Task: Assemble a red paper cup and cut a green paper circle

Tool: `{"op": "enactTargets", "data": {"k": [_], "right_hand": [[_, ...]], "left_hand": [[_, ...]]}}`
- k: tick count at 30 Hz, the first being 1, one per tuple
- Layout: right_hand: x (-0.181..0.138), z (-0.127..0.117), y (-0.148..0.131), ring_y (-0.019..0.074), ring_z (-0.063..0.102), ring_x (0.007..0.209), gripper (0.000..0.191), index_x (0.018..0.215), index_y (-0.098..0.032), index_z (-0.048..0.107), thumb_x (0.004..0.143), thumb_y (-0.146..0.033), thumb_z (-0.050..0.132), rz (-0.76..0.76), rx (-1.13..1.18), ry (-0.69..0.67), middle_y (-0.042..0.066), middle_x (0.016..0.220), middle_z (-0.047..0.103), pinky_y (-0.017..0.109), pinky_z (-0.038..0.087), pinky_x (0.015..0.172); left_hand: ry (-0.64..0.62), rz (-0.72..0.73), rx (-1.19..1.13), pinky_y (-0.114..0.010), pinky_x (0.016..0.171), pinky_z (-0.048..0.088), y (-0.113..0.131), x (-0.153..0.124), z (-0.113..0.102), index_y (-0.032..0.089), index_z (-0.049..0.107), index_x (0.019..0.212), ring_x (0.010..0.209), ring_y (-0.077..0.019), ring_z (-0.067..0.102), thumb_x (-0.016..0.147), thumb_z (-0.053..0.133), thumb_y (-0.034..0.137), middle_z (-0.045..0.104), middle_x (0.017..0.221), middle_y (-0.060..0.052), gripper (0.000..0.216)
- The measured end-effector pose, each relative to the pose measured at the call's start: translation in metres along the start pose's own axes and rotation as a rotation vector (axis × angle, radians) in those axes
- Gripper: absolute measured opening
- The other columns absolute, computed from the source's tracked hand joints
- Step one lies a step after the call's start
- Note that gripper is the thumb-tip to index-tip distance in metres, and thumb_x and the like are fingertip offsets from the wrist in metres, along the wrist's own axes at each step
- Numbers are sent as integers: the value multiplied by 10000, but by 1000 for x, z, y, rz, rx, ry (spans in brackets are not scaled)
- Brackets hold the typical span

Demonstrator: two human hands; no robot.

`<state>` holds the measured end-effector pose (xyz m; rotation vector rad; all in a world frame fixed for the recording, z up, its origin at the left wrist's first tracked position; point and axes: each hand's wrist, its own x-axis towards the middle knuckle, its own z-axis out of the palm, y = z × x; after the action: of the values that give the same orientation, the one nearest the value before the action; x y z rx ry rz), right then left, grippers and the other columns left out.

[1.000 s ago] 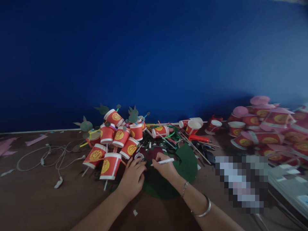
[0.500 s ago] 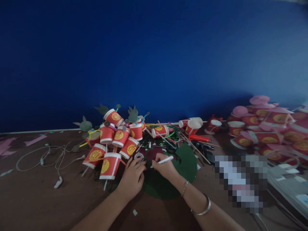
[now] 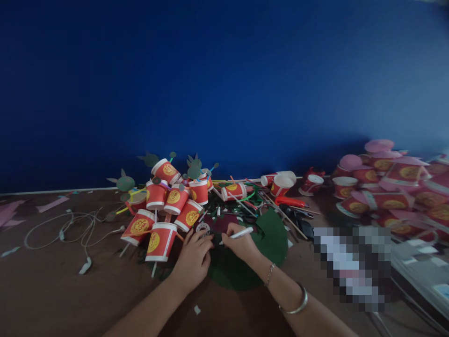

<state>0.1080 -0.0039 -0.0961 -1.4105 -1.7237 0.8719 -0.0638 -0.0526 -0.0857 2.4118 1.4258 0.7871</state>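
White pen (image 3: 245, 231) pinched in my right hand (image 3: 242, 245), over green paper (image 3: 275, 238)

I have the pen gripped between closed thumb and fingers, its tip low over the dark sheet; whether it touches, I can't tell. My left hand (image 3: 192, 260) lies beside it, fingers bent and slightly parted; whether they pinch anything, I can't tell. A round pale piece (image 3: 202, 228) sits just beyond those fingertips.

Left of my hands, red paper cups (image 3: 160, 242) lie heaped and tilted, a white straw (image 3: 154, 269) poking out under the front one; their insides are turned from me. Behind the sheet another cup (image 3: 234, 192) lies on its side among loose straws. Further right stands a white-topped cup (image 3: 281, 186), contents hidden. At far right, pink-trimmed cups (image 3: 405, 173) pile up, their insides unclear.
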Motion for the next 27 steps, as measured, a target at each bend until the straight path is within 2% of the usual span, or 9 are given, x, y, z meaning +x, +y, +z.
{"op": "enactTargets", "data": {"k": [5,11,27], "right_hand": [[0,1,-1,95,394,452,235,525,-205,377,696,-253,531,-2,-17,44,-52,447,442,202,278,440],[0,0,0,91,373,447,238,514,-206,366,685,-245,527,4,13,-22,-52,444,434,205,262,434],[1,1,1,89,391,456,237,534,-201,389,701,-269,543,-8,-24,0,-47,463,455,200,270,437]], "left_hand": [[-3,-11,-5,-509,1065,253,1,0,0,215,625,883,1164,-226,474,744,424,22,644,1133,-31,311],[-10,-7,2,-501,1064,257,0,0,0,208,617,873,1169,-228,470,752,424,35,641,1140,-24,286],[-16,-11,-10,-511,1063,250,-1,0,0,206,620,881,1171,-237,467,743,428,30,639,1143,-33,295]]}}
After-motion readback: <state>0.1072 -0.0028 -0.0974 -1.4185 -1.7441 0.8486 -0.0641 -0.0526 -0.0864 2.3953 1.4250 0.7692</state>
